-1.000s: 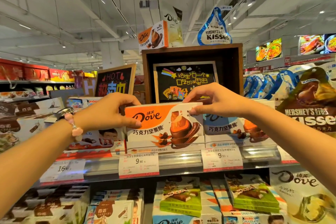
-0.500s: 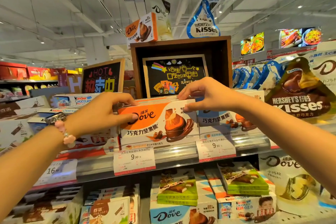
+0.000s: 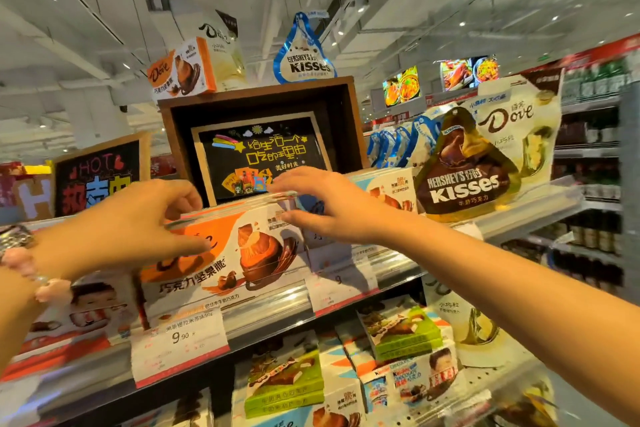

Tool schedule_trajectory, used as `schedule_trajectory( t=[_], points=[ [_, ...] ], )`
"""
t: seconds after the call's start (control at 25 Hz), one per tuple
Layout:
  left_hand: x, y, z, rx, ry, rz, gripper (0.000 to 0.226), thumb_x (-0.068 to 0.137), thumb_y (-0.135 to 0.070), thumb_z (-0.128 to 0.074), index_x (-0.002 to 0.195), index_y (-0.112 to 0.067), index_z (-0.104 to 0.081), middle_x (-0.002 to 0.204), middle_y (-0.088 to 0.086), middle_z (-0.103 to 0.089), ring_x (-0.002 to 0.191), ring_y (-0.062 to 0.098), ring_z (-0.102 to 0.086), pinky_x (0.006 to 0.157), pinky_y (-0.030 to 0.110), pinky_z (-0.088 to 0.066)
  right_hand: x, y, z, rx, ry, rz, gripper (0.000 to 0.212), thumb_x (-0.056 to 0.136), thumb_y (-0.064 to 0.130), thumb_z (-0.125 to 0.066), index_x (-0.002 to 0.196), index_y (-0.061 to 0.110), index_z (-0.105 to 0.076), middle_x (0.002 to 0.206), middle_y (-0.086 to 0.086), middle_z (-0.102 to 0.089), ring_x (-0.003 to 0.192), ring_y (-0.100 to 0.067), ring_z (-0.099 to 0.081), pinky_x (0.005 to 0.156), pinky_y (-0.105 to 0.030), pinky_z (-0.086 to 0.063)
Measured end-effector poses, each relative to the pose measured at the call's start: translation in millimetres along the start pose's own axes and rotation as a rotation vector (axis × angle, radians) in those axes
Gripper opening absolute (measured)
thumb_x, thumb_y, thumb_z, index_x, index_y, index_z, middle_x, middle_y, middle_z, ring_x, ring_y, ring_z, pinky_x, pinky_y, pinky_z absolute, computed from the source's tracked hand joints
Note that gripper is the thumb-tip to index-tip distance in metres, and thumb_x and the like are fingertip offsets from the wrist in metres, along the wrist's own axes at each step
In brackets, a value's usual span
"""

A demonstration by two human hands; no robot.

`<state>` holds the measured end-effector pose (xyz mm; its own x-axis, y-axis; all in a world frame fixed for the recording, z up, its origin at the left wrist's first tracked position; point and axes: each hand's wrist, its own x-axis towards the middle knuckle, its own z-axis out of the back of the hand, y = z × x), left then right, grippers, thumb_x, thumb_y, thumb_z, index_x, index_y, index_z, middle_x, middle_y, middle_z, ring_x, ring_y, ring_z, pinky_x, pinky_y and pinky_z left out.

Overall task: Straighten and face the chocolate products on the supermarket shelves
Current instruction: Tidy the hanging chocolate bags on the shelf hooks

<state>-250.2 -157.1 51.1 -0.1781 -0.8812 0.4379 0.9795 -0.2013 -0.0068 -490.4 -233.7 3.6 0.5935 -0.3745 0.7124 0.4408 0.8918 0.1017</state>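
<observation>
An orange and white Dove chocolate box (image 3: pixel 249 253) fronts a row of the same boxes on the top shelf, facing me and tilted. My left hand (image 3: pixel 138 222) grips its upper left corner, thumb on the front and fingers curled over the top. My right hand (image 3: pixel 322 208) pinches the upper right corner, fingers over the top edge and thumb on the front. A second Dove box (image 3: pixel 391 191) stands just right of it, partly hidden by my right hand.
A brown Hershey's Kisses bag (image 3: pixel 467 177) and a white Dove bag (image 3: pixel 519 128) stand to the right. Kinder boxes (image 3: pixel 90 305) sit on the left. A wooden display box (image 3: pixel 263 94) rises behind. Price tags (image 3: pixel 180 336) hang on the shelf rail (image 3: pixel 381 270). Green boxes (image 3: pixel 284 381) fill the shelf below.
Both hands stay on the orange Dove box's top corners. My left thumb has slid further across its front. The view has moved closer and tilted.
</observation>
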Motion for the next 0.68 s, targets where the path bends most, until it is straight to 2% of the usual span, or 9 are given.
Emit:
schedule_trajectory(
  t=[0.12, 0.24, 0.32, 0.4, 0.48, 0.6, 0.68],
  points=[
    [13.0, -29.1, -8.0, -0.239, -0.136, -0.037, 0.040, 0.055, -0.063, -0.067, 0.082, -0.036, -0.057, 0.092, -0.014, -0.063, 0.087, 0.003, -0.061, 0.074, 0.026, -0.050, -24.6, -17.3, 23.6, 0.104, -0.092, -0.025, 0.044, 0.091, 0.024, -0.058, 0.132, 0.015, -0.048, 0.132, -0.001, -0.053, 0.121, -0.009, -0.047, 0.098, -0.018, -0.038],
    [33.4, -67.4, -22.2, -0.315, -0.235, -0.094, 0.047, 0.054, -0.071, -0.064, 0.086, -0.036, -0.061, 0.084, -0.012, -0.067, 0.081, 0.006, -0.065, 0.079, 0.037, -0.054, -47.1, -50.5, 55.0, 0.146, -0.237, 0.006, 0.034, 0.086, 0.018, -0.060, 0.118, 0.007, -0.058, 0.115, -0.005, -0.060, 0.107, -0.011, -0.055, 0.093, -0.020, -0.043],
    [51.0, -103.3, -35.0, -0.369, -0.284, -0.116, 0.037, 0.061, -0.059, -0.073, 0.085, -0.032, -0.063, 0.083, -0.009, -0.069, 0.074, 0.004, -0.066, 0.075, 0.034, -0.055, -66.2, -81.3, 79.9, 0.135, -0.314, 0.022, 0.027, 0.084, 0.014, -0.060, 0.109, 0.006, -0.062, 0.105, -0.005, -0.061, 0.098, -0.008, -0.055, 0.089, -0.018, -0.044],
    [70.1, -148.2, -49.9, -0.429, -0.333, -0.143, 0.015, 0.071, -0.029, -0.077, 0.078, -0.024, -0.065, 0.083, 0.000, -0.070, 0.074, 0.006, -0.065, 0.073, 0.027, -0.052, -89.6, -115.7, 105.3, 0.120, -0.381, 0.019, 0.021, 0.083, 0.014, -0.060, 0.102, 0.007, -0.063, 0.099, -0.001, -0.059, 0.093, -0.008, -0.056, 0.084, -0.021, -0.046],
    [90.0, -197.4, -63.9, -0.507, -0.366, -0.158, 0.013, 0.073, -0.010, -0.074, 0.081, -0.013, -0.065, 0.080, 0.007, -0.070, 0.073, 0.014, -0.065, 0.073, 0.030, -0.053, -114.5, -151.1, 130.6, 0.082, -0.458, 0.008, 0.017, 0.082, 0.016, -0.061, 0.098, 0.013, -0.062, 0.095, 0.000, -0.059, 0.090, -0.009, -0.055, 0.081, -0.023, -0.045],
    [116.7, -254.2, -85.1, -0.603, -0.419, -0.164, 0.019, 0.072, -0.009, -0.077, 0.085, -0.012, -0.063, 0.083, 0.007, -0.069, 0.076, 0.019, -0.065, 0.075, 0.033, -0.055, -150.0, -195.3, 158.3, 0.007, -0.600, -0.035, 0.021, 0.080, 0.013, -0.061, 0.101, 0.011, -0.060, 0.099, -0.002, -0.057, 0.090, 0.003, -0.049, 0.082, -0.009, -0.036],
    [134.1, -278.8, -101.0, -0.603, -0.499, -0.139, 0.029, 0.069, -0.018, -0.080, 0.091, -0.016, -0.061, 0.090, 0.002, -0.067, 0.081, 0.015, -0.063, 0.078, 0.031, -0.054, -169.4, -219.3, 173.3, -0.032, -0.721, -0.122, 0.032, 0.079, 0.014, -0.063, 0.110, 0.010, -0.054, 0.107, 0.001, -0.049, 0.097, 0.005, -0.044, 0.087, -0.009, -0.033]
  ],
)
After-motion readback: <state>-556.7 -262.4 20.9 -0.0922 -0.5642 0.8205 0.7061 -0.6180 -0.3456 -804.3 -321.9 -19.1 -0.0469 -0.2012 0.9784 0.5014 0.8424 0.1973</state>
